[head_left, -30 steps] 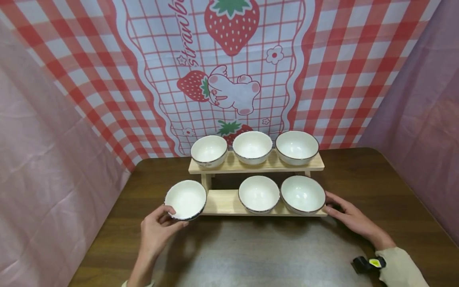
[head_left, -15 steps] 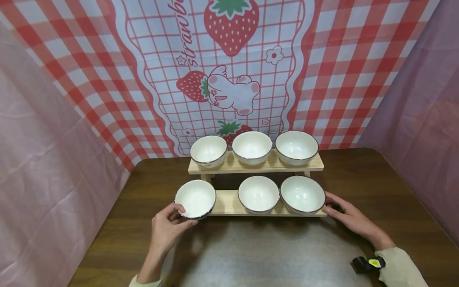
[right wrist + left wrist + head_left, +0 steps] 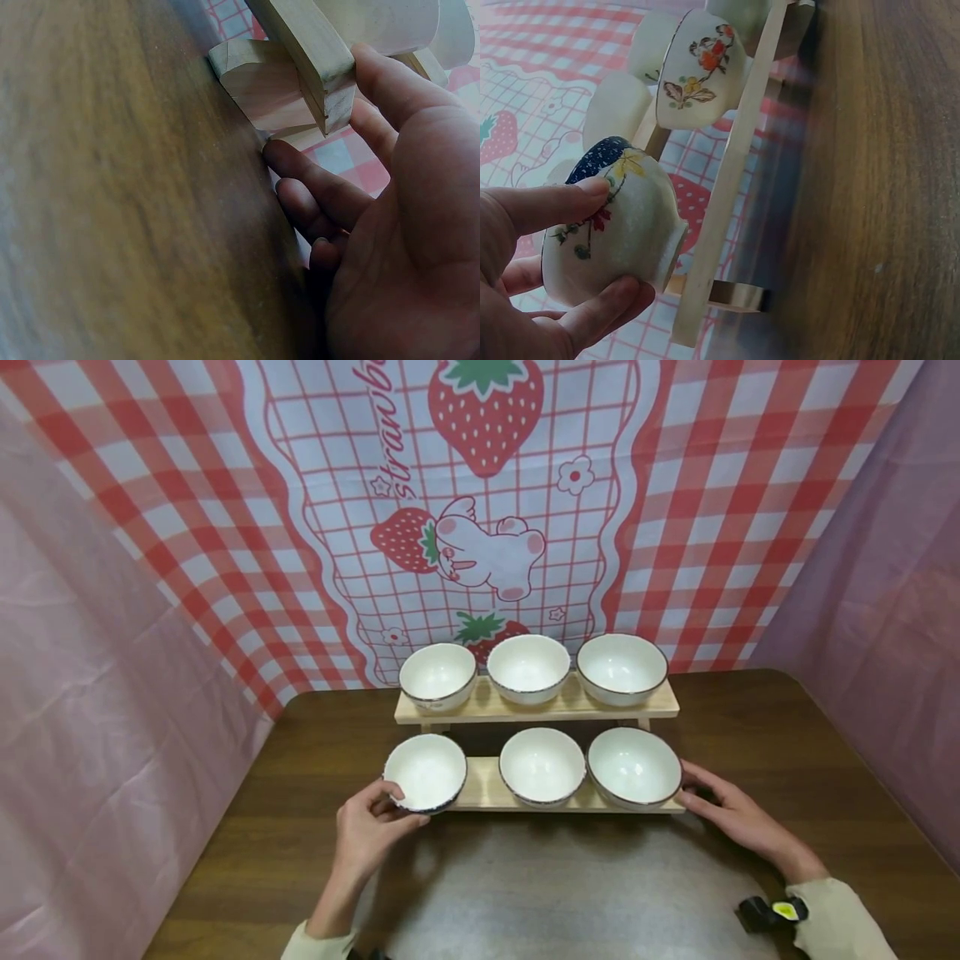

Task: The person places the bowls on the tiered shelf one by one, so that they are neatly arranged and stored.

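My left hand (image 3: 375, 827) pinches a white bowl (image 3: 426, 770), thumb outside its near wall in the left wrist view and fingers on the opposite side. In that view, flowers and a dark blue speckled patch decorate the bowl (image 3: 622, 225), which is tilted close beside the lower shelf (image 3: 724, 202). In the head view it overlaps the left end of the wooden stand's lower shelf (image 3: 483, 785). My right hand (image 3: 731, 806) rests at that shelf's right end; in the right wrist view, thumb and index fingertips touch the board end (image 3: 339, 105), other fingers lie lower, near the tabletop.
Two white bowls stand on the lower shelf, a middle bowl (image 3: 542, 767) and a right bowl (image 3: 634, 767). Three more, including a left one (image 3: 438, 675), line the upper shelf (image 3: 525, 706). A checked strawberry cloth (image 3: 487, 543) hangs behind the brown table (image 3: 795, 752).
My left hand has carried its bowl rightward, from beside the stand to over the lower shelf's left end. The right hand and the other bowls stay where they were.
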`<state>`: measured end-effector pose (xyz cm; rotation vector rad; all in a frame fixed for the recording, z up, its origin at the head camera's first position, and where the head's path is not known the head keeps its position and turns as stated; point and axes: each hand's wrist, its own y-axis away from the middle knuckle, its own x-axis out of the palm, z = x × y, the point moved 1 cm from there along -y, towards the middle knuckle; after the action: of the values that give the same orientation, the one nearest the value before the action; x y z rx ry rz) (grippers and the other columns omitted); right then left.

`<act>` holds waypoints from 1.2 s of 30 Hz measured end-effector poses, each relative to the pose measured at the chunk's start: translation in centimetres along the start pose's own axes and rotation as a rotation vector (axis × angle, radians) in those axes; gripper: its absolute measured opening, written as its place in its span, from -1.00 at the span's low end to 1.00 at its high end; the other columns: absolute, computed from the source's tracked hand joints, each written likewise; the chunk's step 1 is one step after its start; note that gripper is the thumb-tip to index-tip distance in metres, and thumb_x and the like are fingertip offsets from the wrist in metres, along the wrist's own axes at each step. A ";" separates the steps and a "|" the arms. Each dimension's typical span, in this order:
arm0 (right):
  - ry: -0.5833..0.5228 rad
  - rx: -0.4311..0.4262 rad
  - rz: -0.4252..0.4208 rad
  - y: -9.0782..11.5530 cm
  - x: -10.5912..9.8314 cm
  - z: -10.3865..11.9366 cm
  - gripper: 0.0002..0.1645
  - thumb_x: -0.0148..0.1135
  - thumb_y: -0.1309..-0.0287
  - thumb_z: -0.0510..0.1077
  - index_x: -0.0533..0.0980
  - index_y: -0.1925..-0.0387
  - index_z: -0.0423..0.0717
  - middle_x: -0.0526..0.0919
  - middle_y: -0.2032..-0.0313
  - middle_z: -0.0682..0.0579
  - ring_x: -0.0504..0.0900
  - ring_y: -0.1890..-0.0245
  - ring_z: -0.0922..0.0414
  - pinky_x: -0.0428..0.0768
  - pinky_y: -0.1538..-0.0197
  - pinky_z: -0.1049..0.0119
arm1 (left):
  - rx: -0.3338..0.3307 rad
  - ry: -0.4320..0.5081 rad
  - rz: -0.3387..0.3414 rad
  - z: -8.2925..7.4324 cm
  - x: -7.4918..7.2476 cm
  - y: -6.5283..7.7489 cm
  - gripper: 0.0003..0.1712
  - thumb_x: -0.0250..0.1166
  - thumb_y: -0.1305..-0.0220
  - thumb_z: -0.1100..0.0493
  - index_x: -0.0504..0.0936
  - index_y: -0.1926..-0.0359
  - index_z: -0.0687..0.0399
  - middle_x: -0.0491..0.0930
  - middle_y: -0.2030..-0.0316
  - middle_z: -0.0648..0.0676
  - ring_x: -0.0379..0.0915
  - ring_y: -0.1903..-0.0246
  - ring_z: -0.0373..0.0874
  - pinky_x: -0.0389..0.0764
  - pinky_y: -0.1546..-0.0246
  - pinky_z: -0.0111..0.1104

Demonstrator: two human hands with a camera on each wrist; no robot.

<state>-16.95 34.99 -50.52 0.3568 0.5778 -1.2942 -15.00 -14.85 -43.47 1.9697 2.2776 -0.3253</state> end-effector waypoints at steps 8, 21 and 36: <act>-0.011 -0.025 -0.006 0.1 0.1 0.1 -0.31 0.12 -0.43 -0.13 0.20 -0.44 -0.35 0.35 0.01 0.77 0.39 0.01 0.68 0.45 0.08 0.62 | 0.002 0.006 0.024 0.3 0.6 -0.4 -0.57 0.57 0.26 0.52 0.52 0.35 0.40 0.71 0.20 0.45 0.77 0.26 0.10 0.71 0.31 -0.43; -0.023 -0.050 -0.015 0.1 0.2 -0.1 -0.32 0.13 -0.42 -0.16 0.20 -0.43 -0.39 0.36 -0.01 0.77 0.40 0.00 0.68 0.43 0.08 0.64 | 0.007 -0.007 0.028 0.7 1.4 -1.0 -0.58 0.57 0.25 0.52 0.51 0.36 0.40 0.72 0.21 0.44 0.75 0.23 0.19 0.72 0.31 -0.43; -0.003 -0.011 -0.004 0.0 0.0 -0.1 -0.31 0.13 -0.43 -0.12 0.21 -0.45 -0.32 0.34 0.00 0.77 0.37 -0.01 0.69 0.44 0.06 0.62 | -0.012 0.001 0.046 0.5 2.3 -1.2 -0.57 0.60 0.25 0.47 0.53 0.37 0.34 0.68 0.47 0.25 0.77 0.26 0.12 0.68 0.37 -0.46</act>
<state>-16.95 35.11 -50.61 0.3447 0.5833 -1.2947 -16.57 -12.89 -44.36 2.0132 2.2256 -0.3062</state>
